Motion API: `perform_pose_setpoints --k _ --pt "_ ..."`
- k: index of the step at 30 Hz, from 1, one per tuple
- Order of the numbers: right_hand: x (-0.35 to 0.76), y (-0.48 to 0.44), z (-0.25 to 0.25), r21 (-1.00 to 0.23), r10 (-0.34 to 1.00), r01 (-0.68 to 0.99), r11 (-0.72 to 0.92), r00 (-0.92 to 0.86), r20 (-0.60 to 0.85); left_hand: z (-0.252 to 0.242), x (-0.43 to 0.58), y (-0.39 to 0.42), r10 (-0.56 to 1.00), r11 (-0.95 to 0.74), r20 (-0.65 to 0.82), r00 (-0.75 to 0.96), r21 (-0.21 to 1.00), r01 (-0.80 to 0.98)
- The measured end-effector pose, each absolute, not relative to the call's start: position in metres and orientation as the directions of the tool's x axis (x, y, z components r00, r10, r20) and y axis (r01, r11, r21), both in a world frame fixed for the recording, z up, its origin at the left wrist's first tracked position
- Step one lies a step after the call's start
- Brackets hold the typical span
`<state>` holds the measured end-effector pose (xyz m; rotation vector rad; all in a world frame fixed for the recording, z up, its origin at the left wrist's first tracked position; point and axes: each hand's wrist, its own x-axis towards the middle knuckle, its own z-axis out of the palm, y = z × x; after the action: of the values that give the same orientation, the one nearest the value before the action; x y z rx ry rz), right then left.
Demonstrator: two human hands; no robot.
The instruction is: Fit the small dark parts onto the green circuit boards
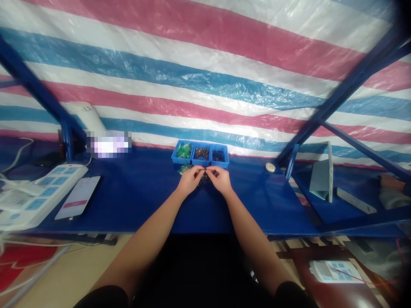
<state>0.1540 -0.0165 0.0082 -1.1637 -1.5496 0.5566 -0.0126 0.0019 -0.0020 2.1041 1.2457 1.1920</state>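
Observation:
My left hand (189, 180) and my right hand (219, 179) meet over the blue table, thumbs and fingers pinched close together. Whatever lies between the fingertips is too small to make out. Just below the fingertips is a small pile of dark and brassy bits (204, 180). Green pieces (183, 169) rest on the table beside my left hand. Behind both hands stand three joined blue bins: the left bin (181, 161) has green pieces, the middle bin (201, 163) small metal parts, and the right bin (220, 164) dark blue or black parts.
A phone (78, 197) and a large white power strip (48, 192) lie on the left of the blue table (138, 201). A round pale object (270, 167) sits at right. Blue frame posts (292, 161) flank the table; a tablet (323, 175) stands beyond, near another person's hand (392, 183).

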Motion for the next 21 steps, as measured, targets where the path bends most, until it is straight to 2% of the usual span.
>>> perform_pose_setpoints --k 10,21 --pt "0.1534 -0.0159 0.0066 -0.823 0.878 0.374 0.427 0.047 0.477 0.0018 -0.014 0.0 0.846 -0.531 0.463 0.266 0.682 0.503" --pt "0.1532 -0.0157 0.0068 -0.818 0.878 0.391 0.421 0.051 0.476 -0.0024 -0.0125 0.0017 0.85 -0.519 0.48 0.216 0.699 0.492"
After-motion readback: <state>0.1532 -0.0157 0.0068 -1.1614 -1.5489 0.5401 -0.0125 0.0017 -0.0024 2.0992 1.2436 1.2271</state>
